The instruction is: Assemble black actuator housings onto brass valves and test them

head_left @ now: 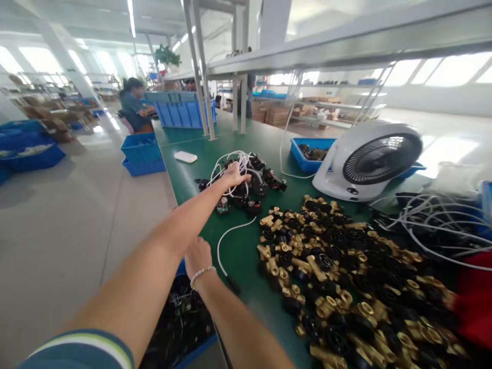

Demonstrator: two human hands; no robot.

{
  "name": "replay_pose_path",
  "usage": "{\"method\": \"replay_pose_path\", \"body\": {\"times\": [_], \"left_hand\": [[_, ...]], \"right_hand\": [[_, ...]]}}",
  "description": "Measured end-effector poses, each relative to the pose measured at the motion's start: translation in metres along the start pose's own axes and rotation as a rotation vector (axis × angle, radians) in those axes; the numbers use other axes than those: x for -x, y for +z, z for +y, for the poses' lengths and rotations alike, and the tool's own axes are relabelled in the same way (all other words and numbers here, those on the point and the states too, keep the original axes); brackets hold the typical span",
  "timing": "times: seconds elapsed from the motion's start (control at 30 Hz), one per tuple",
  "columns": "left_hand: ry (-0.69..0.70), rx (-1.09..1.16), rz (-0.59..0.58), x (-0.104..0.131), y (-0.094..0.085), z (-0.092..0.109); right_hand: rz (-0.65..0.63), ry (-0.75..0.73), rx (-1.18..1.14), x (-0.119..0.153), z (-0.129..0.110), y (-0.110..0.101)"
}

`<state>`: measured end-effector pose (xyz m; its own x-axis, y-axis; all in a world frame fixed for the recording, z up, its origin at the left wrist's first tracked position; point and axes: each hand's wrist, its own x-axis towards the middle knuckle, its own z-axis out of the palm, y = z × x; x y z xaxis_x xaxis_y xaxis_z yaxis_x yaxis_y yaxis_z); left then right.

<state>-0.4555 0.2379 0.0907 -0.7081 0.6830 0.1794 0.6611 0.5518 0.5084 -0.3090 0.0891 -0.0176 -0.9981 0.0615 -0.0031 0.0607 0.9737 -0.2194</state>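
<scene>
My left hand [233, 176] reaches out over a heap of black plastic parts [258, 185] with small circuit boards and white cables [240, 160]. Its thumb stands apart to the right, and the other fingers partly blend into the cables. Closer to me, my right hand [199, 254], with a beaded bracelet [202, 275] on its wrist, is curled closed at the table's left edge. The left forearm is just in front of it, so whatever its fingers may hold is hidden. A single white cable [220, 241] with a black end lies right of this hand.
Many brass fittings with black caps [326, 266] cover the right of the green table [242, 256]. Behind them stand a white fan [369, 164] and a blue tray [302, 156]. A blue bin [200, 348] of dark parts sits below the edge. A co-worker [134, 105] sits far left.
</scene>
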Motion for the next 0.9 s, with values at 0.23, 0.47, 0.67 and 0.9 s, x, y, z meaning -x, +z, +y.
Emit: {"method": "replay_pose_path", "body": {"times": [0.23,0.47,0.67,0.9], "left_hand": [[-0.024,0.122,0.300,0.128,-0.030,-0.180],[-0.787,-0.035,-0.010,0.352,0.022,-0.348],[-1.144,-0.024,-0.346,0.469,0.094,-0.406],[-1.434,0.013,-0.431,0.500,0.160,-0.472]], "right_hand": [[-0.012,0.063,0.003,-0.002,-0.011,0.002],[0.016,0.079,0.137,-0.036,-0.019,0.011],[0.072,0.113,0.280,-0.088,-0.018,0.022],[0.098,0.099,0.484,-0.128,-0.011,0.028]]}}
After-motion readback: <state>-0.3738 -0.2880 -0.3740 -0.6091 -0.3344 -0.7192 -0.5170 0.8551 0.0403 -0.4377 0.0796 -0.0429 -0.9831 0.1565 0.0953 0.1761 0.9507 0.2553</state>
